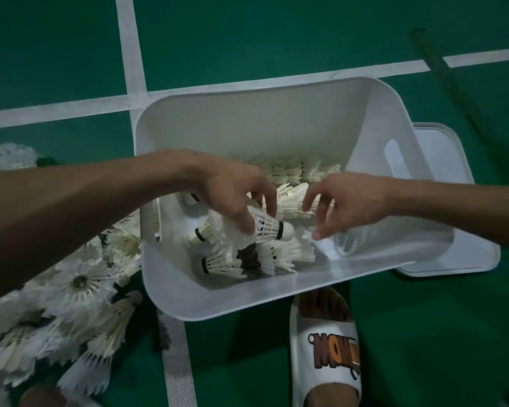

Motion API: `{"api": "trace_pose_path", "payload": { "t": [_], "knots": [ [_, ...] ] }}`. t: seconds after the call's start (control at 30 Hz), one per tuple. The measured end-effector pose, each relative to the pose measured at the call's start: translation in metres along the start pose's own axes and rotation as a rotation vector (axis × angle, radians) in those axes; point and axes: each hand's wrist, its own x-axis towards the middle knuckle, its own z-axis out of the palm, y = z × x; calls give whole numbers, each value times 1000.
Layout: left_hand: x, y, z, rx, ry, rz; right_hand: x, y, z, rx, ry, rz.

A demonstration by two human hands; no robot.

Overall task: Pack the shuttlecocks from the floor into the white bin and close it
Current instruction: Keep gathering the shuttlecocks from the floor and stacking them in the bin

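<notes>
Your left hand (232, 198) is over the white bin (247, 301), thumb and fingers pinching a shuttlecock (269, 226) that lies sideways with its cork pointing right; your right hand (344, 204) hovers just beside that cork, fingers loosely spread, holding nothing. More shuttlecocks in the bin (282, 171) lie along the far wall and under the held one, and a big pile (80, 283) sits on the green floor (276, 33) left of the bin. The lid (467, 259) lies flat on the floor at the bin's right side, and your sandal (326, 356) is just below the near rim.
</notes>
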Motion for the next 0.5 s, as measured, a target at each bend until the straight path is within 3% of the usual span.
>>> {"api": "trace_pose_path", "payload": {
  "t": [0.1, 0.27, 0.37, 0.5],
  "knots": [
    [3, 6, 0, -16, 131, 54, -10, -1, -9, 377, 112, -123],
    [11, 14, 3, -32, 272, 96, -3, -6, 4, 361, 272, -176],
    [12, 14, 7, -66, 220, 41, -3, 1, 0, 220, 294, -151],
    [12, 6, 3, -60, 9, -60, -11, 16, -12, -69, 280, -25]
  ]
}}
